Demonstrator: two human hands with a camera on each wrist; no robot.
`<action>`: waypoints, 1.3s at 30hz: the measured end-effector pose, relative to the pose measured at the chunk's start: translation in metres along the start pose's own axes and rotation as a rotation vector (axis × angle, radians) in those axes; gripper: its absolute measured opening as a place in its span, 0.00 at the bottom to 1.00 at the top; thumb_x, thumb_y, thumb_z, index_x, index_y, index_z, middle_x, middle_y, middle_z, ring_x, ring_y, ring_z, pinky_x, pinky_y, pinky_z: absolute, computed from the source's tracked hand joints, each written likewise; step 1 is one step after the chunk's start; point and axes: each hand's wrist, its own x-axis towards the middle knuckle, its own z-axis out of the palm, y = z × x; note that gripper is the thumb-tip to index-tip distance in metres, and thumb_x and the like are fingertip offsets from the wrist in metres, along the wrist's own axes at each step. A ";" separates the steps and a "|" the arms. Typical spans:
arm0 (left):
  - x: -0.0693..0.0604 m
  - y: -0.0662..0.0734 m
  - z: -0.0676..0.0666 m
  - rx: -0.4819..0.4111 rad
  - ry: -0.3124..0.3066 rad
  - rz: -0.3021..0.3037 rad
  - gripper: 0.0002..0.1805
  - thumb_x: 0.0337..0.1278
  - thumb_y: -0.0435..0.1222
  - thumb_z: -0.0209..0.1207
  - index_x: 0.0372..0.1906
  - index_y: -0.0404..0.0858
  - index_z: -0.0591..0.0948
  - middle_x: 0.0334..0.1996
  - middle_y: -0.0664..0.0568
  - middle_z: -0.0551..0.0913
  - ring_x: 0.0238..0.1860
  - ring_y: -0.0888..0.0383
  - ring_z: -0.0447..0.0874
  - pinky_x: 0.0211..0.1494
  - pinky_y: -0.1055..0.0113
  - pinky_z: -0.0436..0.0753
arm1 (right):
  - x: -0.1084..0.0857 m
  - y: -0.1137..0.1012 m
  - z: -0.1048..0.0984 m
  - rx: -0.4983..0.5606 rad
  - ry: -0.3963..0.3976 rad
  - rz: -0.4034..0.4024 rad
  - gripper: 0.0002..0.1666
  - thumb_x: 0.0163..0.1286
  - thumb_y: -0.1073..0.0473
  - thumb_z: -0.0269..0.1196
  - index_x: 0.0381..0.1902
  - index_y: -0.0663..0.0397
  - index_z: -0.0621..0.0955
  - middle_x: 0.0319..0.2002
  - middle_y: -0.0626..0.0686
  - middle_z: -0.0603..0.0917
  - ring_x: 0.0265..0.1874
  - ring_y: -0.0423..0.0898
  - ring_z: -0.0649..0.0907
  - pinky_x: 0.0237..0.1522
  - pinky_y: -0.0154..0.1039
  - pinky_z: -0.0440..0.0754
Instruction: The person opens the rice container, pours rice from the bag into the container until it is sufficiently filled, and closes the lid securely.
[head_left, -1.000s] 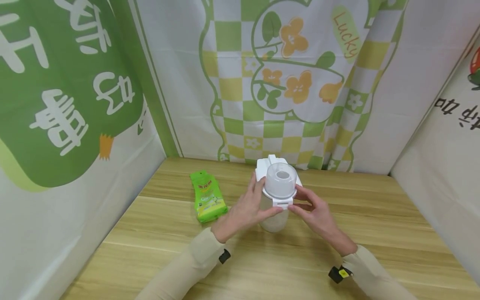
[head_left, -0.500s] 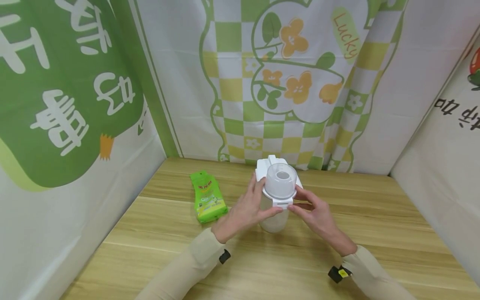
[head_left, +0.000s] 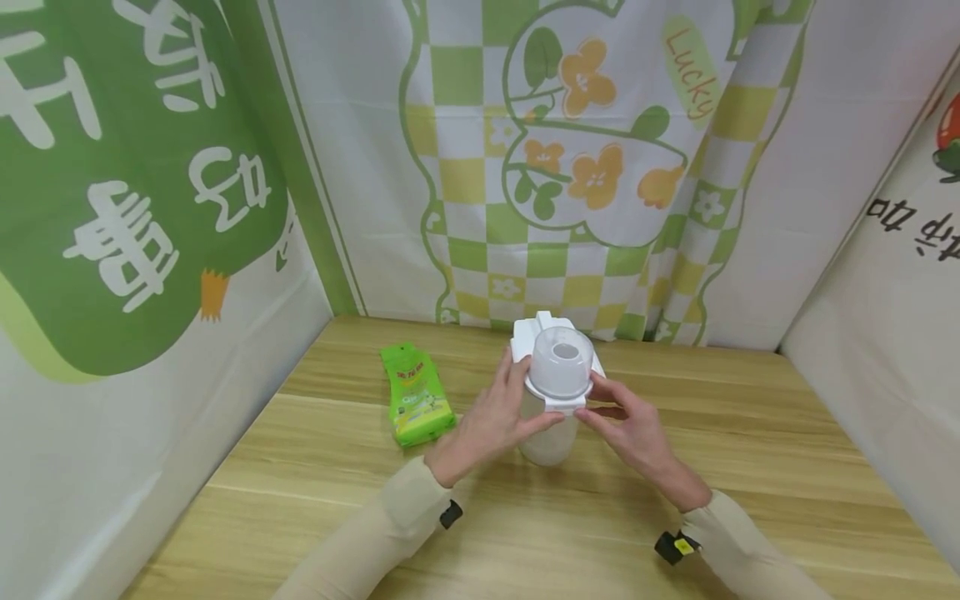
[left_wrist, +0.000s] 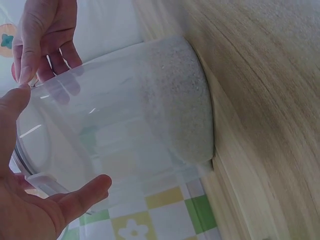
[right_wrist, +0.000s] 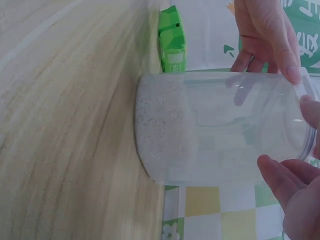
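Note:
A clear storage container (head_left: 547,447) with a white lid (head_left: 528,332) stands upright on the wooden table. A transparent cup (head_left: 561,371) sits on top of the lid. Whitish grains (left_wrist: 175,95) fill the bottom of the container. My left hand (head_left: 489,421) holds the lid's left side, its thumb at the front tab (head_left: 565,405). On the opposite side, my right hand (head_left: 637,429) grips the rim between fingers and thumb, the thumb also at that tab. In the right wrist view the container's base (right_wrist: 165,127) rests on the table.
A green packet (head_left: 418,393) lies on the table (head_left: 315,467), left of the container and close to my left forearm. Printed cloth (head_left: 480,167) hangs behind the table, with more cloth on the left and right sides.

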 end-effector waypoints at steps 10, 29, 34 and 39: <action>0.000 -0.002 -0.002 -0.005 -0.001 -0.011 0.50 0.55 0.65 0.58 0.73 0.41 0.55 0.75 0.28 0.48 0.57 0.33 0.78 0.53 0.44 0.83 | 0.000 0.000 0.005 -0.017 0.031 0.072 0.34 0.50 0.76 0.72 0.57 0.68 0.77 0.46 0.65 0.86 0.42 0.62 0.86 0.35 0.46 0.88; -0.004 -0.014 -0.006 -0.055 0.015 0.006 0.46 0.51 0.66 0.62 0.71 0.50 0.62 0.77 0.37 0.51 0.64 0.39 0.74 0.59 0.45 0.80 | 0.026 -0.007 -0.040 -0.020 -0.319 0.217 0.18 0.74 0.59 0.58 0.60 0.53 0.77 0.31 0.54 0.85 0.23 0.42 0.85 0.25 0.34 0.83; -0.006 -0.012 -0.008 -0.037 0.048 0.060 0.45 0.49 0.65 0.63 0.68 0.46 0.67 0.77 0.39 0.55 0.63 0.42 0.76 0.57 0.49 0.82 | 0.035 -0.003 -0.044 -0.125 -0.271 0.246 0.16 0.76 0.54 0.56 0.56 0.51 0.79 0.26 0.50 0.80 0.22 0.43 0.80 0.24 0.34 0.79; -0.011 -0.012 -0.008 -0.060 0.035 0.127 0.43 0.51 0.63 0.64 0.68 0.47 0.67 0.77 0.42 0.55 0.61 0.46 0.79 0.54 0.54 0.84 | 0.039 0.003 -0.041 -0.159 -0.203 0.261 0.19 0.77 0.52 0.54 0.58 0.56 0.77 0.39 0.57 0.85 0.33 0.47 0.83 0.32 0.36 0.82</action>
